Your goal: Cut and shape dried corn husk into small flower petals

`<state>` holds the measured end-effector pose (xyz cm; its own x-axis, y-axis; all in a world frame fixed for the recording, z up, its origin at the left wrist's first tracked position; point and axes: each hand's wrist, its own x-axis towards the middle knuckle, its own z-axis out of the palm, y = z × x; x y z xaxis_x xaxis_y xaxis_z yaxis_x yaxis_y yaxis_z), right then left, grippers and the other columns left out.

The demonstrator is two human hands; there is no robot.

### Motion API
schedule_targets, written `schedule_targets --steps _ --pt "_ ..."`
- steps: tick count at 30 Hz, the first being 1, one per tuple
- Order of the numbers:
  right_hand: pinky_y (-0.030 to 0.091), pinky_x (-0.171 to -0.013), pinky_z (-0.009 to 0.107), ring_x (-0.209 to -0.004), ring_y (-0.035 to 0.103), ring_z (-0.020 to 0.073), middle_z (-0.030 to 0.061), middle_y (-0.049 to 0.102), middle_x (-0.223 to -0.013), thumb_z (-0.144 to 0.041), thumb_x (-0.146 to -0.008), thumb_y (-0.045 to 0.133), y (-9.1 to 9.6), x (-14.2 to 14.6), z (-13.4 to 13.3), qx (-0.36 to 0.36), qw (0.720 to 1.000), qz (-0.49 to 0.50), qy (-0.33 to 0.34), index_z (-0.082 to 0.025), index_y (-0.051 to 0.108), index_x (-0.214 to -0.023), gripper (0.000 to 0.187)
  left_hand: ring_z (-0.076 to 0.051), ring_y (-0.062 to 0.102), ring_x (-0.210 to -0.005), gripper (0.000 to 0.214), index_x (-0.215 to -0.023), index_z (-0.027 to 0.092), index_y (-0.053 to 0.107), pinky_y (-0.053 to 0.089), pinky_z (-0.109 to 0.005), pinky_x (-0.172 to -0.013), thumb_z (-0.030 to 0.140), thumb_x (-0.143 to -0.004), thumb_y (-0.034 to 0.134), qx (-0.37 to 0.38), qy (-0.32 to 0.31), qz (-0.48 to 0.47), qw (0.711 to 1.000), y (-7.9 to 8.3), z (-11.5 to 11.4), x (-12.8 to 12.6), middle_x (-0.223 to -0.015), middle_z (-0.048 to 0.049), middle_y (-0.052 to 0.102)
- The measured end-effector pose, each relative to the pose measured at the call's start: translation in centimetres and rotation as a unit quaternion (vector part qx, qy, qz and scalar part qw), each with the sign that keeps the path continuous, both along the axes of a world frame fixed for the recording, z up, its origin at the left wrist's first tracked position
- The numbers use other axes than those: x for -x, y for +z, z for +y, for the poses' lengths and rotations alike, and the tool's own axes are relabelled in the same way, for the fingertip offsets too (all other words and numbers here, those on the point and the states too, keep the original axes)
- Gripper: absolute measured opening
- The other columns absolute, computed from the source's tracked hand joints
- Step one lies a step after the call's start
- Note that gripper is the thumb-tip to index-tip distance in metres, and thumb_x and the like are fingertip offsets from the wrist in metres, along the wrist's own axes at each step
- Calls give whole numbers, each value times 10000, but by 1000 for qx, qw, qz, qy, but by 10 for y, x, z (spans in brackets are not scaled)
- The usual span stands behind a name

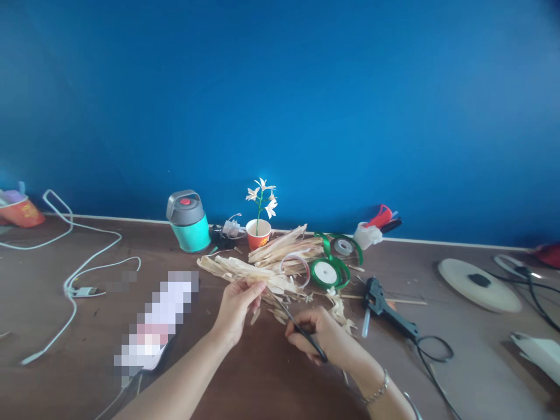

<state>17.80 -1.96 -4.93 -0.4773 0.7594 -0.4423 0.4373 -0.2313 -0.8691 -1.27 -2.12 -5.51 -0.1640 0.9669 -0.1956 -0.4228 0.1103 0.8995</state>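
My left hand [236,309] is closed in a pinch on a small pale strip of dried husk [255,315], its lower end showing below the fingers. My right hand [319,335] grips a slim dark pointed tool [308,337]; its thin tip points up and left toward the left fingertips. Whether it is tweezers or a blade I cannot tell. Just beyond both hands lie piles of dried corn husks [284,248]. Curled husk scraps [339,306] are beside my right hand. An orange paper cup [258,233] behind the pile bears a green stem with several white husk flowers [271,208].
Right of the husks are a green ribbon spool [326,273], a tape roll [343,247] and a black glue gun [387,309] with its cable. A teal container [190,230] stands back left. A blurred-out phone [157,324] and a white cable [94,256] lie left.
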Motion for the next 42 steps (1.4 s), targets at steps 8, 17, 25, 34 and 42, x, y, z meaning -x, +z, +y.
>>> schedule_targets --steps 8,17,25,34,42 --pt "302 -319 143 -343 409 42 -61 502 -468 -262 -691 650 2 1 0 -3 1000 6 4 -130 646 -716 134 -54 416 -401 298 -584 133 612 294 -174 -378 360 -585 806 4 -7 -8 1000 -1 0 -1 -458 42 518" --pt "329 -337 154 -356 443 55 -54 538 -476 -286 -680 677 1 -1 -1 18 1000 12 9 -137 654 -738 162 -67 472 -433 294 -626 137 611 323 -167 -394 365 -599 795 -4 9 -8 1000 1 -1 -1 -491 23 566" --pt "388 -422 188 -422 498 91 -42 551 -478 -404 -659 729 1 -2 3 27 991 122 -40 -150 603 -785 310 -44 447 -418 292 -660 152 587 295 -143 -376 341 -600 801 -26 56 -46 997 2 1 1 -480 57 539" --pt "417 -615 210 -681 536 129 -29 626 -755 -321 -553 853 7 16 -7 -35 939 248 -236 -200 606 -939 474 -58 430 -386 287 -669 135 643 299 -159 -355 386 -642 778 -18 -63 13 998 -3 -10 -14 -446 31 540" --pt "410 -627 205 -671 534 127 -29 622 -693 -301 -573 839 9 22 -8 -36 932 267 -243 -185 631 -871 381 -70 438 -399 289 -697 121 683 319 -167 -367 405 -687 736 -28 -77 50 995 -6 -12 -16 -445 24 534"
